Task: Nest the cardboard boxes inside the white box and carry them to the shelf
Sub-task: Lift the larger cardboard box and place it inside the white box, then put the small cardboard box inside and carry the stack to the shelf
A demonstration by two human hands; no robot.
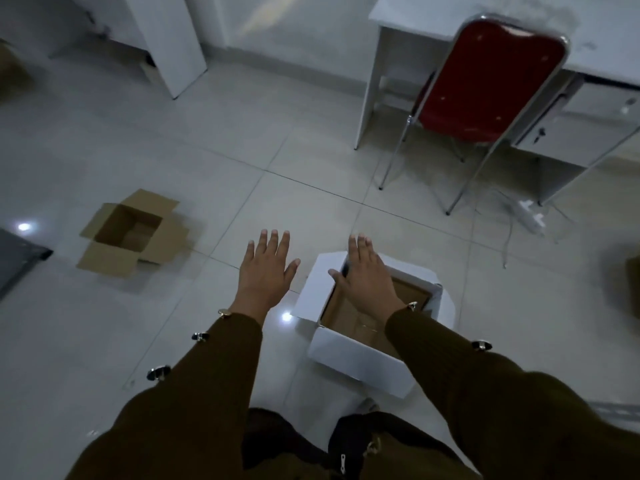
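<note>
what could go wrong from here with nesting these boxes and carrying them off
1. The small cardboard box sits apart on the floor with flaps splayed; they may snag on the white box rim when it goes in.
2. Neither the left hand nor the right hand has a grip yet; lifting by the loose white flaps may let the load slip.
3. The cable and power strip could trip the carrier.

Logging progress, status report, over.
Both hands open: left hand above floor, right hand over white box. Brown box nested inside. Second cardboard box still out, left.
</note>
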